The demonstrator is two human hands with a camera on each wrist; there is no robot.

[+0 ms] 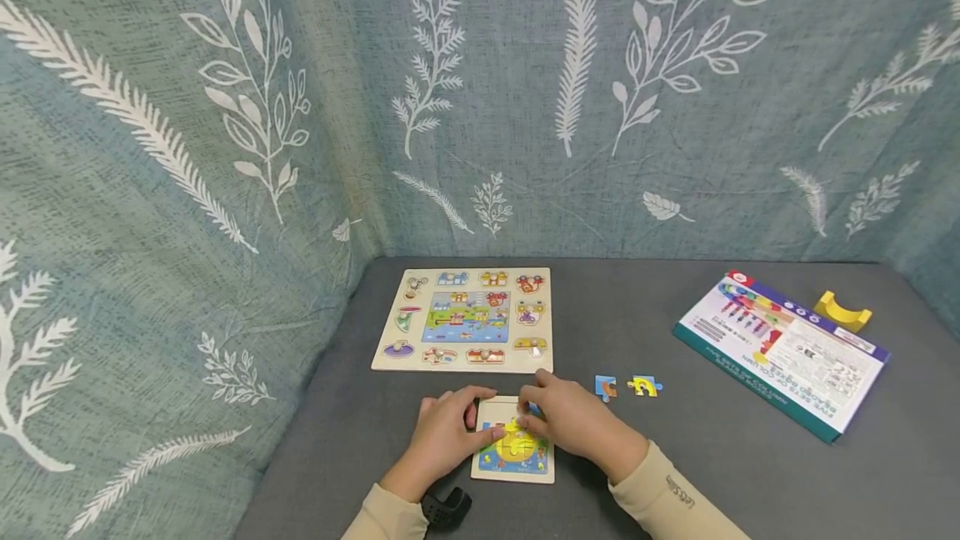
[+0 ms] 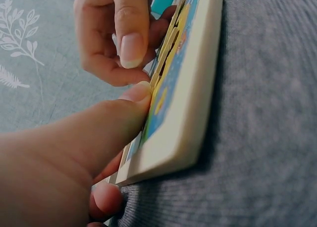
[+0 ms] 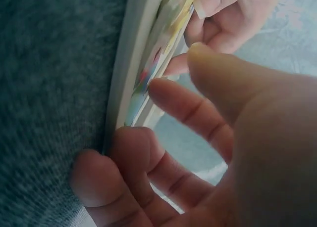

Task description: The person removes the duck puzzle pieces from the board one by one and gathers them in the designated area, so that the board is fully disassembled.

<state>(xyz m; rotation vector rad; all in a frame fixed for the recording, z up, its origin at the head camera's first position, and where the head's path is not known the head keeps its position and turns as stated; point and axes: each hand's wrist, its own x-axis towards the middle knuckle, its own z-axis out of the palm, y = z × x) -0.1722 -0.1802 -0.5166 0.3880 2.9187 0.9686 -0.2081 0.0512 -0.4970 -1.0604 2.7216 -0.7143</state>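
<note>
A small wooden jigsaw puzzle (image 1: 514, 477) lies on the grey table, its picture a yellow shape on blue, with loose-sitting pieces raised at the upper part. My left hand (image 1: 448, 433) holds its left side, the thumb (image 2: 130, 96) pressing on the pieces and other fingers at the frame's edge. From the right, my right hand (image 1: 573, 422) reaches over the upper right corner. Its index fingertip (image 3: 161, 91) touches a blue piece there, while the thumb stands off the surface and two more fingers rest along the frame's edge.
Two loose jigsaw pieces, one blue and orange (image 1: 606, 387) and one blue and yellow (image 1: 645, 386), lie right of the puzzle. Behind it is a larger wooden peg puzzle (image 1: 390, 332). At right are a flat game box (image 1: 780, 348) and a yellow curved block (image 1: 843, 312).
</note>
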